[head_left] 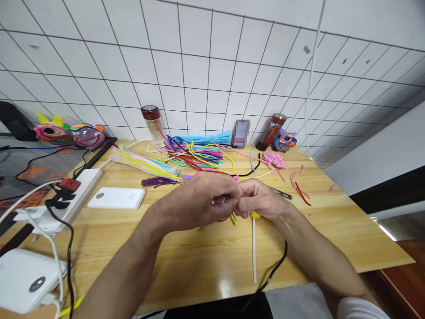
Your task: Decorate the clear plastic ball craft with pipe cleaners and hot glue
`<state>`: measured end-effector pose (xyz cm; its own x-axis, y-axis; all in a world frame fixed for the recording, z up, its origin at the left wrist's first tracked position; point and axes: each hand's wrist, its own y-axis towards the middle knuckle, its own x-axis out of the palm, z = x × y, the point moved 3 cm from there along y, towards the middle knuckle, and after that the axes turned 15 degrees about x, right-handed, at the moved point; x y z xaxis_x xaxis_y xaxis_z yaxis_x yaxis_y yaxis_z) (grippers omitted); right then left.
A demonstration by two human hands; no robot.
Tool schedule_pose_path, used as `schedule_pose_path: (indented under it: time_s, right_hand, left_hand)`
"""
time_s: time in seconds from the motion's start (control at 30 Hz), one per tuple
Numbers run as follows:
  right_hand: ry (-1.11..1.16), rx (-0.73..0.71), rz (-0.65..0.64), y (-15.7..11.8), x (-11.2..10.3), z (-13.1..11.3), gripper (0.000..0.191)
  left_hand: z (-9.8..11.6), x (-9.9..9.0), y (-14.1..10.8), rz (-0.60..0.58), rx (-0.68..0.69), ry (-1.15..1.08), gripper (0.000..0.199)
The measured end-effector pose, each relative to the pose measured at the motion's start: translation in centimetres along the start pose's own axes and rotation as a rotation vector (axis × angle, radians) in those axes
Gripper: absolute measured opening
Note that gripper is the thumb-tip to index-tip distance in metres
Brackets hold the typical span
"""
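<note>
My left hand (212, 195) and my right hand (257, 197) meet above the middle of the table, fingers pinched together. A small silvery piece shows between the left fingers; its kind is hidden. Part of a red pipe cleaner (225, 219) curves out below the left hand, and a bit of pink peeks out above the fingertips. What the right fingers pinch is covered. Just beneath the hands are a short yellow piece (234, 219) and a white stick (254, 250) with a yellow top. A dark metal tool (282, 193) lies beside the right wrist.
Colourful pipe cleaners (195, 153) are heaped at the back, near a glass bottle (154, 124), a phone (241, 133) and a red-brown flask (270, 133). A pink bundle (275, 160) lies right. Leftward are a white power bank (116, 198) and a power strip (79, 199) with cables.
</note>
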<state>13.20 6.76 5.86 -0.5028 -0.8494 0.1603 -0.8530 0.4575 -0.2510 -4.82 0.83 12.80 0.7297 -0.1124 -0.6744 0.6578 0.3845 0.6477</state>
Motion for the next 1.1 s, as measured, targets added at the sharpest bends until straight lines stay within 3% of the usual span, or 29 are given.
schedule_pose_path:
  time_s: [0.17,0.33,0.47,0.83,1.1]
  right_hand:
    - [-0.017,-0.005,-0.021,0.1,-0.2,0.0,0.051]
    - [-0.026,-0.019,-0.020,0.1,-0.3,0.3,0.046]
    - [-0.003,-0.087,0.033,0.1,-0.6,-0.1,0.048]
    - [0.032,-0.071,0.056,0.0,-0.3,-0.7,0.054]
    - [-0.117,-0.013,0.110,-0.3,-0.8,-0.5,0.054]
  left_hand:
    - [-0.5,0.3,0.0,0.011,-0.033,0.049,0.020]
    - [-1.2,-0.4,-0.4,0.113,-0.149,0.076,0.008]
    - [-1.3,-0.9,-0.5,0.157,-0.157,0.027,0.016]
    - [-1.1,-0.1,-0.3,0.048,-0.136,-0.094,0.014]
    - [-1.6,0.2,-0.4,-0.064,-0.157,-0.094,0.013]
